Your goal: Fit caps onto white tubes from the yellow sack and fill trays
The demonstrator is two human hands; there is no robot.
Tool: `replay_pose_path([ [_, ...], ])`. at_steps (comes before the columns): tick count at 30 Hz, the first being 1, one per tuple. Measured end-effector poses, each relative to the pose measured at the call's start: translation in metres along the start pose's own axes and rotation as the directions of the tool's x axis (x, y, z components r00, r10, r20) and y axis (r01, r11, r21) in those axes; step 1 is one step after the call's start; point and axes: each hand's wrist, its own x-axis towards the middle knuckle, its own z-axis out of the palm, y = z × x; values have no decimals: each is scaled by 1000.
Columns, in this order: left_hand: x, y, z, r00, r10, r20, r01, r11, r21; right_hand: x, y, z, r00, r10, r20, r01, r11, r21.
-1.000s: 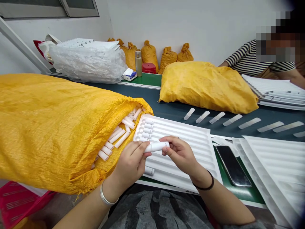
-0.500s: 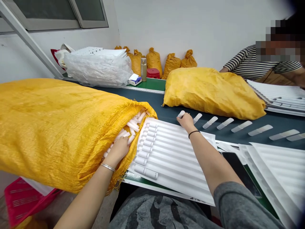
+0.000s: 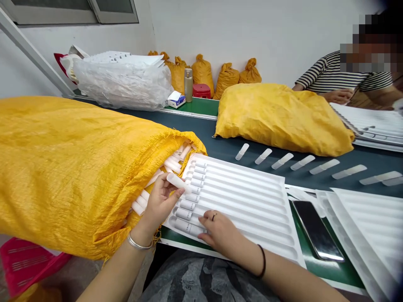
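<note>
My left hand (image 3: 162, 199) pinches a plain white plastic tube (image 3: 175, 180), tilted above the left edge of the white grooved tray (image 3: 248, 197). Beside that hand, the yellow woven sack (image 3: 78, 167) gapes, with many loose white tubes (image 3: 138, 208) in its mouth. Small printed white pieces (image 3: 187, 204) lie in a column at the left ends of the tray's grooves. At the front groove, my right hand (image 3: 222, 233) has its thumb and fingers around the right end of a longer printed white tube (image 3: 189, 227).
Several frosted tubes (image 3: 302, 162) lie in a row on the dark belt (image 3: 201, 126). A second yellow sack (image 3: 277, 115) rests behind them. Right of the tray are a phone (image 3: 317, 230) and stacked trays (image 3: 371, 226). A co-worker in a striped shirt (image 3: 330, 73) sits opposite.
My left hand has come out of the sack mouth with a tube. My right hand has left a frosted tube on the belt and moved back to the tray's front groove.
</note>
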Motion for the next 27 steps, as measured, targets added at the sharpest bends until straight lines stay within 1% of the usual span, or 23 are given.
replay_pose_path([
  [1, -1, 2, 7, 998, -69, 0, 68, 985, -158, -7, -5, 11, 997, -63, -34, 64, 998, 16],
  [2, -3, 4, 12, 991, -136, 0, 130, 949, -289, -12, -7, 17, 994, -74, -82, 79, 996, 52],
  [3, -4, 7, 17, 980, -201, 7, 188, 902, -388, -13, -6, 17, 989, -48, -137, 64, 991, 115],
  [4, -6, 9, 21, 965, -263, 22, 243, 855, -458, -12, -3, 13, 981, 8, -194, 34, 977, 209],
  [5, -7, 10, 24, 949, -313, 39, 289, 813, -506, -10, 0, 5, 967, 82, -241, 2, 944, 329],
  [6, -9, 11, 27, 936, -348, 56, 322, 782, -534, -6, 3, -5, 948, 162, -272, -18, 886, 464],
  [7, -10, 12, 29, 927, -368, 69, 344, 765, -544, -3, 6, -17, 930, 226, -290, -12, 807, 590],
  [8, -11, 11, 30, 923, -377, 73, 355, 766, -536, 0, 8, -29, 917, 262, -302, 19, 725, 688],
  [9, -12, 10, 31, 925, -375, 65, 354, 784, -509, 3, 11, -40, 907, 273, -320, 65, 662, 747],
  [10, -13, 9, 31, 931, -363, 45, 342, 820, -458, 5, 12, -50, 899, 266, -349, 108, 637, 763],
  [11, -13, 8, 30, 939, -344, 18, 324, 867, -379, 6, 14, -59, 888, 244, -390, 143, 660, 738],
  [12, -14, 7, 29, 947, -321, -5, 307, 912, -270, 6, 15, -67, 876, 202, -438, 171, 719, 673],
  [14, -14, 9, 25, 966, -259, -12, 259, 966, -12, 5, 18, -80, 861, 64, -505, 217, 851, 478],
  [15, -14, 11, 22, 974, -225, 16, 222, 969, 105, 4, 19, -85, 864, -22, -504, 246, 890, 383],
  [17, -14, 17, 18, 981, -159, 111, 127, 959, 254, 5, 21, -92, 877, -163, -452, 305, 916, 260],
  [19, -15, 25, 14, 974, -90, 208, 14, 941, 339, 6, 22, -95, 874, -228, -430, 342, 916, 208],
  [21, -17, 31, 13, 963, -12, 270, -109, 897, 428, 8, 22, -94, 857, -229, -461, 346, 920, 187],
  [23, -18, 35, 13, 946, 102, 307, -253, 825, 506, 9, 22, -92, 851, -194, -488, 319, 929, 189],
  [25, -20, 36, 14, 916, 232, 328, -383, 749, 541, 9, 22, -89, 866, -134, -481, 265, 940, 215],
  [27, -23, 37, 15, 878, 337, 340, -476, 684, 553, 8, 22, -87, 890, -51, -453, 196, 940, 280],
])
